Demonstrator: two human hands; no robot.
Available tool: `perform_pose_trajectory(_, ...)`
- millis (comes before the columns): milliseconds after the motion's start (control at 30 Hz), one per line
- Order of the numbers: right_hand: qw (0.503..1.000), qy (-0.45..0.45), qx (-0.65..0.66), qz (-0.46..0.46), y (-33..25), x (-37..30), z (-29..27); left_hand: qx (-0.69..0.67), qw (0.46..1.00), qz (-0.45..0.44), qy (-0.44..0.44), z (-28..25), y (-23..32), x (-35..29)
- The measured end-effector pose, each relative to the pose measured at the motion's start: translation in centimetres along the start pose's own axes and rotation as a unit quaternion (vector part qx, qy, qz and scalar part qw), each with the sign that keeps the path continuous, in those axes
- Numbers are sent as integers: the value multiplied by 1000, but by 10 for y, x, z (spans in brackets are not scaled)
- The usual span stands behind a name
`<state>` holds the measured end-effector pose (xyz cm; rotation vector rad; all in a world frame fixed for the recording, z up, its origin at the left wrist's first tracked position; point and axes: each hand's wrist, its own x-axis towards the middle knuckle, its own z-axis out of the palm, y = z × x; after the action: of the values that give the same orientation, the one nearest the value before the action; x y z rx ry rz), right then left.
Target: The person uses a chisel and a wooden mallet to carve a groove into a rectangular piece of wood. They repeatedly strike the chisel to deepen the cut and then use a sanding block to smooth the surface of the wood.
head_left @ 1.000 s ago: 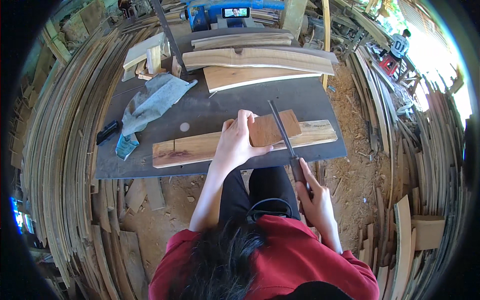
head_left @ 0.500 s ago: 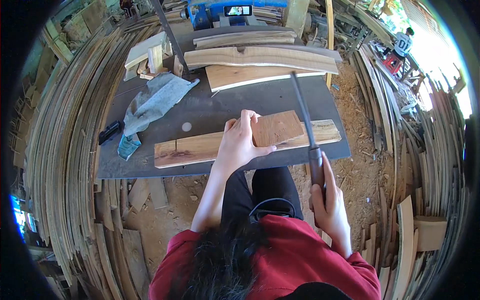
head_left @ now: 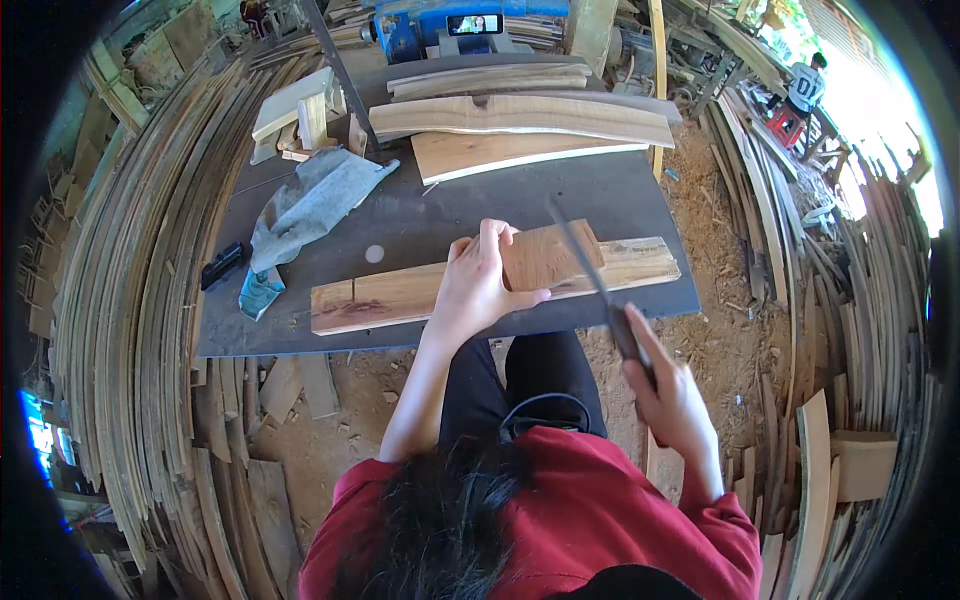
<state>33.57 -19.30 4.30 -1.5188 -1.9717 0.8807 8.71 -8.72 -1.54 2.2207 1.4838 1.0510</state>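
My left hand (head_left: 476,284) grips a brown wooden block (head_left: 540,258), fingers at its far-left side and thumb along its near edge. Beneath the block a pale plank (head_left: 385,300) with a dark knot lies along the table's near edge. In my right hand (head_left: 672,402) is the dark handle of a long, narrow metal file (head_left: 582,243). Its blade slants up and to the left, crossing over the block's right part; whether metal and wood touch cannot be made out.
On the dark table (head_left: 420,215) lie a grey cloth (head_left: 315,205), a black object (head_left: 222,264) and a crumpled blue packet (head_left: 260,292). Boards (head_left: 530,120) lie at the far side. Long timber strips (head_left: 130,290) are stacked left and right. A person (head_left: 803,88) sits far right.
The file has swung leftward and tilted, its blade moving from beside the block's right edge to across it. My right hand has shifted with it; my left hand and the block stay nearly still.
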Motion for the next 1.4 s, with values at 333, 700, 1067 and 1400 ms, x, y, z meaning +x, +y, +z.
perform_pose_trajectory(333,996,-37,37,72,-2,9,-1,3,1000,-1,-2,-1,2,-1)
perform_pose_trajectory(700,988,91,113,48,-3,6,-9,7,999,26,21,3,-1,-1)
perform_pose_trajectory(1067,996,71,36,-28,2,13,0,2,1000,13,8,1,1,-2)
perform_pose_trajectory(1400,995,92,40,-13,5,10,0,10,999,23,20,2,1,-1)
